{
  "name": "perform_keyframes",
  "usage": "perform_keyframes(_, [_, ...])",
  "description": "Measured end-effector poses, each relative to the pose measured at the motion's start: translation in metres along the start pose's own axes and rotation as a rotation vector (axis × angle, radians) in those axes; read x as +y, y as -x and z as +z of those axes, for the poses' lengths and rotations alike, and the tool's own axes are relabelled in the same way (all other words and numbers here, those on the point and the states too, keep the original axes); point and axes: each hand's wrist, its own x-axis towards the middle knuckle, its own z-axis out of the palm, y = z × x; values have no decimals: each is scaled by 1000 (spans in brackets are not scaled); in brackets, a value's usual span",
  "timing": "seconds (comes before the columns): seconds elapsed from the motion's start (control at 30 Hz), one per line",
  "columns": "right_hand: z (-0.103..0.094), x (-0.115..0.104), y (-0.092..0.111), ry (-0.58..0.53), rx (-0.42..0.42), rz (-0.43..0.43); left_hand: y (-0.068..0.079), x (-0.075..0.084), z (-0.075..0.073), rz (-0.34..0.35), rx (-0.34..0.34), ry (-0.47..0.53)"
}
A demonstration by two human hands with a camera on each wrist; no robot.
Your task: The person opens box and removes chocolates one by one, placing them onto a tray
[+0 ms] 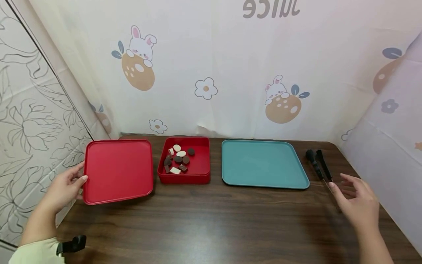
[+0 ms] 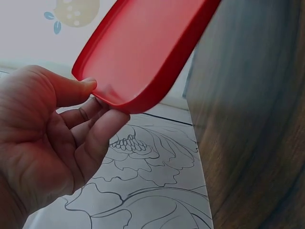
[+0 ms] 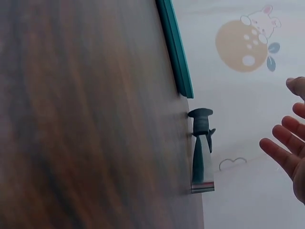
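My left hand [image 1: 66, 187] pinches the left edge of a red lid [image 1: 118, 170], thumb on top and fingers beneath. In the left wrist view the lid [image 2: 138, 52] is tilted and held up off the table. To its right stands a shallow red box [image 1: 197, 161] with dark, brown and white chocolates [image 1: 178, 159] in it, mostly towards its left side. My right hand [image 1: 361, 201] hovers at the table's right side with fingers spread and holds nothing. Close to it lie metal tongs [image 1: 314, 165] with black ends, partly hidden by the hand in the head view.
A teal tray [image 1: 263, 164] lies right of the box, near the table's back edge. A brown wooden table [image 1: 204, 220] carries everything. A printed curtain [image 1: 211, 55] hangs behind, and patterned sheets [image 1: 29, 121] border the sides.
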Motion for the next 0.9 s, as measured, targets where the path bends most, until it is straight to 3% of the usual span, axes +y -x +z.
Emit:
perform_keyframes(0.2, [-5,9,-3,63,-104,69,-13,-2,-4,-51,-49,-82])
perform_keyframes(0.43, [-4,20,-11,120,-219,36,-27,-8,-4,-96,-117,-54])
perform_keyframes(0.6, [0,28,-12,156,-324,72,-37,-14,-3,-136,-160,-35])
perform_keyframes(0.9, [10,45,-19,211,-413,97,-52,-21,1,-183,-188,-67])
